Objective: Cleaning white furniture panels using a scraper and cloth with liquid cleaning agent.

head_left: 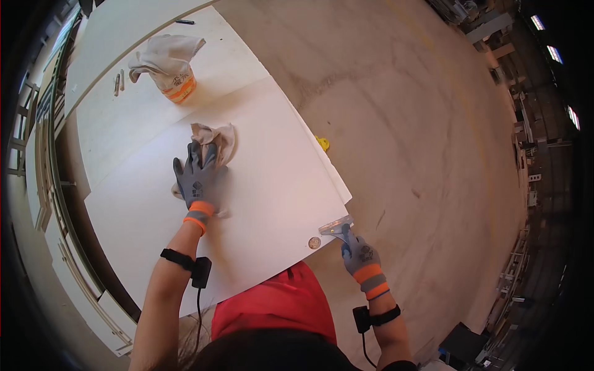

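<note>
Cloth (pixel 216 137), crumpled and beige, lies on a smooth white panel (pixel 272 185), bunched beneath and just ahead of the left hand (pixel 201 178). That hand, in a grey glove with an orange-and-grey striped cuff, is opened out palm down, fingers extended onto the folds; bits of beige fabric show beside its palm and near the wrist. The right hand (pixel 361 252), gloved alike, is closed around the handle of a scraper (pixel 335 227) with a wide flat blade, held at the panel's near right corner; whether the blade touches the surface, I cannot tell. Just left of the scraper's handle, a small round disc (pixel 315 243) lies close to the panel's edge. The panel rests on a pale bench (pixel 226 62), whose far part carries a white-and-orange tub (pixel 179 91) with a greyish rag (pixel 166 54) draped over its top. Two slim sticks (pixel 117 85) lie left of the tub, and a dark narrow object (pixel 185 22) lies beyond it. Past the bench's right edge, something small and yellow (pixel 323 143) shows against the dusty floor (pixel 402 154).
</note>
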The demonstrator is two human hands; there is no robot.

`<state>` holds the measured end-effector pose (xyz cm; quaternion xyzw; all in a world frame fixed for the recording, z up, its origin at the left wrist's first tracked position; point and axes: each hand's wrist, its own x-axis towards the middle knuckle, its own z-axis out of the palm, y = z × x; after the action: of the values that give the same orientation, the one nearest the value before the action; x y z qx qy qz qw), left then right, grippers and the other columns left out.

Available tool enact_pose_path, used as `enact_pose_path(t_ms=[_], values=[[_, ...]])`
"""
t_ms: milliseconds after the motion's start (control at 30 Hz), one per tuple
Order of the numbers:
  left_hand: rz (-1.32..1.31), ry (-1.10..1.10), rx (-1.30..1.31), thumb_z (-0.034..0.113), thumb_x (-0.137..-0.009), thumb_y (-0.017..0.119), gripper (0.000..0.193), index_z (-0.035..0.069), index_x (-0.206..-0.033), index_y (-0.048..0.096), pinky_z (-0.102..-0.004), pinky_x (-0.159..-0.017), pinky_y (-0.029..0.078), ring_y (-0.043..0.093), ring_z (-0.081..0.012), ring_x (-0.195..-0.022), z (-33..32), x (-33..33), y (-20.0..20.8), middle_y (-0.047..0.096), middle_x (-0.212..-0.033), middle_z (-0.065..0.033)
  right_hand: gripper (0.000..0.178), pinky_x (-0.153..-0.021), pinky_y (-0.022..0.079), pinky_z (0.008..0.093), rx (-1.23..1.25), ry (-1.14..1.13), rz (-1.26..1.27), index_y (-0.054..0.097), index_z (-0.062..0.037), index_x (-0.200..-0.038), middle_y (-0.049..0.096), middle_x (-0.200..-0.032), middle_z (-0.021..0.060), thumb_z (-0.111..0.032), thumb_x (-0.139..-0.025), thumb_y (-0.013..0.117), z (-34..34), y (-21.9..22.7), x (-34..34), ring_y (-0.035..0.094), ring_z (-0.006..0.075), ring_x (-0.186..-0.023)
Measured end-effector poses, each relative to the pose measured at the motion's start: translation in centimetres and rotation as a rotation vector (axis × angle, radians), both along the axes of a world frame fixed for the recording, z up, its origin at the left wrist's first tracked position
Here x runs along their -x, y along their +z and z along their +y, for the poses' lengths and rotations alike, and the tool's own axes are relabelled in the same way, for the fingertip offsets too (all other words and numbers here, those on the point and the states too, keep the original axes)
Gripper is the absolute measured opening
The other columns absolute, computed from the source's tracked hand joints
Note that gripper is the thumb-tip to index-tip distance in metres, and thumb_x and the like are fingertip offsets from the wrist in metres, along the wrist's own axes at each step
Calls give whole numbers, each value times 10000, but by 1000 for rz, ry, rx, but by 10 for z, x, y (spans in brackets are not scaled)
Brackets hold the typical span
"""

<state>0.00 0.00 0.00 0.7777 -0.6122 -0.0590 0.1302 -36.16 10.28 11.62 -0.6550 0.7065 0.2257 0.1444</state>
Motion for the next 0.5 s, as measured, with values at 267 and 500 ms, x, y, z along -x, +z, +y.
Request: enact_pose_path(t_ms=[267, 500], values=[[34, -8, 26, 340, -862, 533, 559, 181, -1388, 432, -562, -1104, 179, 313, -273, -1379, -6, -9, 10, 363, -1465, -169, 548, -805, 514, 451, 78, 163, -25, 383, -182, -1436, 630, -1076, 181, -267, -904, 483, -81, -12, -20, 638, 369, -901], [156, -12, 0, 328, -826, 574, 557, 162, -1345, 456, -584, -1079, 192, 336, -280, -1343, -9, -13, 28, 395, -1406, -152, 543, -855, 506, 452, 84, 379, 52, 386, -191, -1436, 627, -1133, 184, -282, -907, 470, -164, -12, -63, 630, 366, -987]])
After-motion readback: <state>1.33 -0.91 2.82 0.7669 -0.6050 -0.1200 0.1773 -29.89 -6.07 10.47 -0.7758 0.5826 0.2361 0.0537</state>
